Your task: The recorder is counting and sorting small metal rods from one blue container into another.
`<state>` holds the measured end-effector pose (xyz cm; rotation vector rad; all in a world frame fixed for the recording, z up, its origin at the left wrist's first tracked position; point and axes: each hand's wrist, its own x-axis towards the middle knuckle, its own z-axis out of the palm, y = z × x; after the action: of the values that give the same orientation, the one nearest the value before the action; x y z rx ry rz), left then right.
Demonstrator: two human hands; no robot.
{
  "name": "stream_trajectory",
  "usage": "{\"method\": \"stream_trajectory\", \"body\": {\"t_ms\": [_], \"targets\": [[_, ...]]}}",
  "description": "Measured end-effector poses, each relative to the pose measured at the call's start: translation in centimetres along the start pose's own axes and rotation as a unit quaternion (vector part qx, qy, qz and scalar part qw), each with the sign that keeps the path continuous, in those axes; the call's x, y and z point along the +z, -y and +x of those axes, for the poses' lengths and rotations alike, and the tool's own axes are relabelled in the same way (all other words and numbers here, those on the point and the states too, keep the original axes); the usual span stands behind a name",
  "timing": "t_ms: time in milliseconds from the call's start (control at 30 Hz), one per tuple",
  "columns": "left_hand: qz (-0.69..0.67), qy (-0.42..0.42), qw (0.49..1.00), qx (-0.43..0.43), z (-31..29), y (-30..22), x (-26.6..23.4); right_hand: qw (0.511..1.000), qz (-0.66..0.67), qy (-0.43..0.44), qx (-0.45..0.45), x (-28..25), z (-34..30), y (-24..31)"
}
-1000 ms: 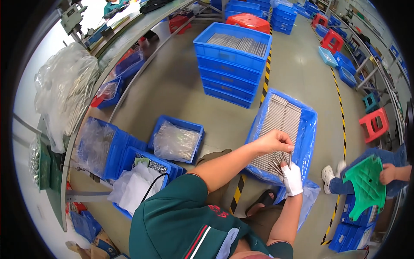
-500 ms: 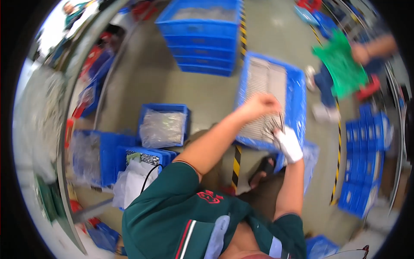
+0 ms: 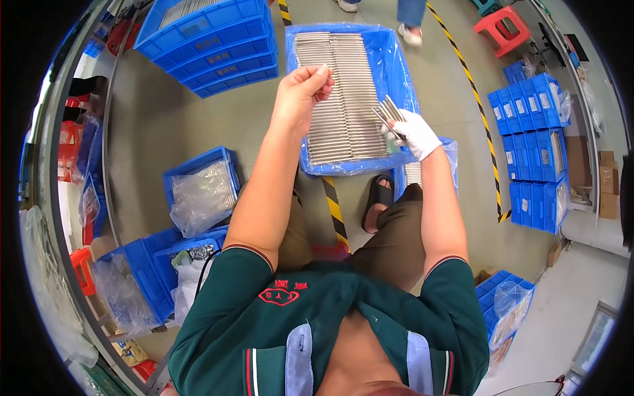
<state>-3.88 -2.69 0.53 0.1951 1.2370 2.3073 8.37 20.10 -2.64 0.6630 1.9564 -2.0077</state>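
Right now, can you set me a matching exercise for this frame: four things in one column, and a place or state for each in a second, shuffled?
Things
1. left hand
2. right hand
3. red stool
4. blue crate of metal rods

Places or states
A. gloved in white, holding a bundle of rods
B. on the floor at the top right
C. bare, pinching a single thin rod
D. lined with plastic, in front of the person's knees

Pairs: 1-C, 2-A, 3-B, 4-D
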Motion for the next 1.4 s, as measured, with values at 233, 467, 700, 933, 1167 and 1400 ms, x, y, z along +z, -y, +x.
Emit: {"method": "stream_trajectory", "body": {"t_ms": [233,467,700,933,1167,1400], "targets": [[0.026,-0.002,1.000,-0.005,-0.2,-0.1,0.0,0.977,-0.192,0.089,0.018,-0.5,-0.1,0.0],[0.038,0.011,0.999,-0.012,-0.4,0.3,0.3,0.963,-0.237,0.127,0.017,1.0,0.5,1.0],[0.048,0.006,0.998,-0.033,-0.5,0.4,0.2,0.951,-0.264,0.152,0.051,1.8,1.8,1.4],[0.048,0.011,0.998,-0.025,-0.6,0.1,-0.2,0.926,-0.319,0.196,0.055,0.9,-0.2,1.3],[0.049,0.030,0.998,-0.024,-0.7,0.7,0.6,0.904,-0.389,0.172,0.034,2.6,-0.2,0.8],[0.048,0.021,0.998,-0.035,-0.5,0.8,0.6,0.791,-0.604,-0.002,-0.093,4.3,-2.0,0.4]]}}
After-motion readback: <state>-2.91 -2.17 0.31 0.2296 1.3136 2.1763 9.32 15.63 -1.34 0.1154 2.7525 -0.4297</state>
